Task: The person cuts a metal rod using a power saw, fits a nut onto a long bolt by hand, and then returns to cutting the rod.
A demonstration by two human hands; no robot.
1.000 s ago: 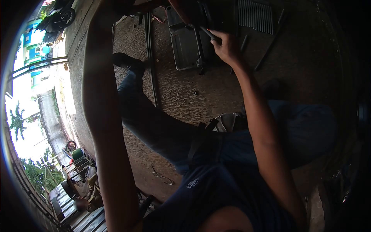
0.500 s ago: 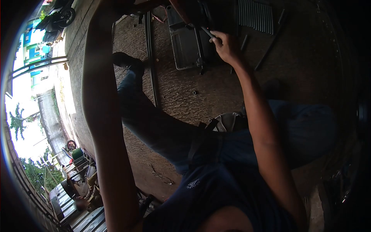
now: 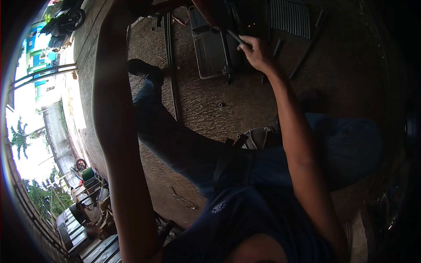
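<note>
My right hand (image 3: 256, 51) is closed round the end of a thin grey metal piece (image 3: 237, 37). The piece's far end reaches a dark machine with a reddish arm (image 3: 204, 13) at the top of the view. Small orange sparks (image 3: 250, 25) show just to the right of it. Under the machine is a dark rectangular base (image 3: 211, 55). My left hand (image 3: 131, 9) is at the top left edge, beside the machine's reddish part; its fingers are lost in shadow, so its grip is unclear.
Several cut metal tubes (image 3: 289, 18) lie side by side at the upper right, with longer bars (image 3: 307, 51) near them. Long rails (image 3: 170, 65) run along the floor beside my foot (image 3: 144, 69). A small ring (image 3: 220, 104) lies between my legs. A motorcycle (image 3: 72, 19) stands upper left.
Orange sparks now show farther right of the machine, where before there was only a small glow at the metal piece. Both arms have hardly moved.
</note>
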